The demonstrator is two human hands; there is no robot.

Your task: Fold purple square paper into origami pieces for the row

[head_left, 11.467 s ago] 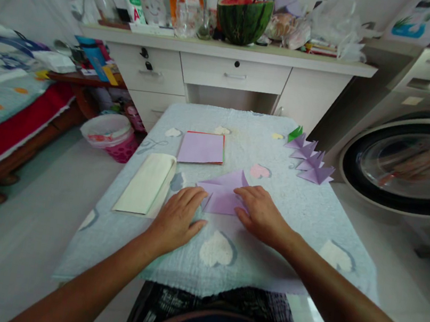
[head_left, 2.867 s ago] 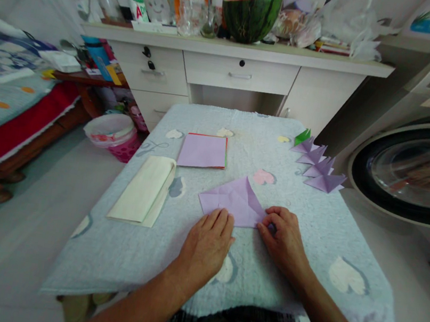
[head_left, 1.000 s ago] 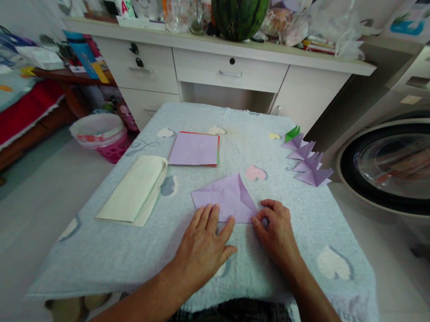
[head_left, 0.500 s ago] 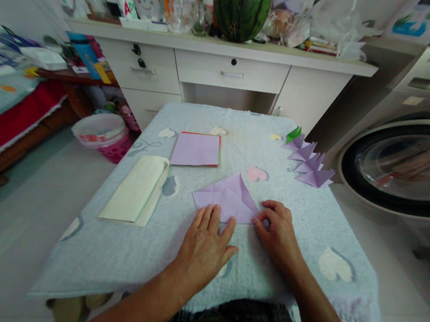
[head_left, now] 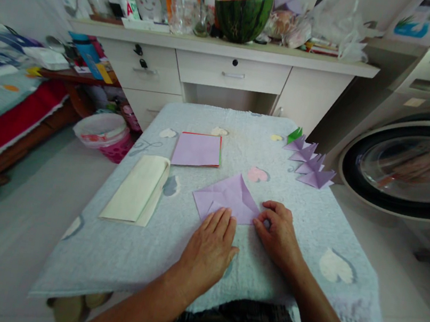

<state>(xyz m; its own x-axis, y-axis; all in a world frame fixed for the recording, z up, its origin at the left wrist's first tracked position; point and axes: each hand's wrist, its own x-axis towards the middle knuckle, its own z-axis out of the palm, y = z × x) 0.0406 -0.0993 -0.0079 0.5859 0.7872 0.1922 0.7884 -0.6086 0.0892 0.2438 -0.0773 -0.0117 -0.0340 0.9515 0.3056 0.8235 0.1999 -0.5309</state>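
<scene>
A partly folded sheet of purple origami paper (head_left: 230, 193) lies on the cloth-covered table, its top corner pointing away from me. My left hand (head_left: 210, 246) rests flat on its near edge, fingers stretched out and close together, covering part of a fold. At the paper's right corner, my right hand (head_left: 277, 232) pinches the tip between thumb and forefinger. Beyond and to the left lies a stack of square paper (head_left: 197, 150), purple on top with red and green edges showing. A row of folded purple paper pieces (head_left: 311, 164) with a green one (head_left: 294, 135) stands at the far right.
A folded cream-coloured paper or cloth (head_left: 136, 189) lies on the left of the table (head_left: 102, 268). Behind stands a white cabinet (head_left: 232, 72) bearing a cut watermelon (head_left: 242, 20). A washing machine (head_left: 424, 84) is at right, a pink bin (head_left: 106, 134) at left.
My left hand has slid slightly to the right along the paper's near edge, its fingers now closer together. A small folded flap shows left of them. My right hand stays at the corner.
</scene>
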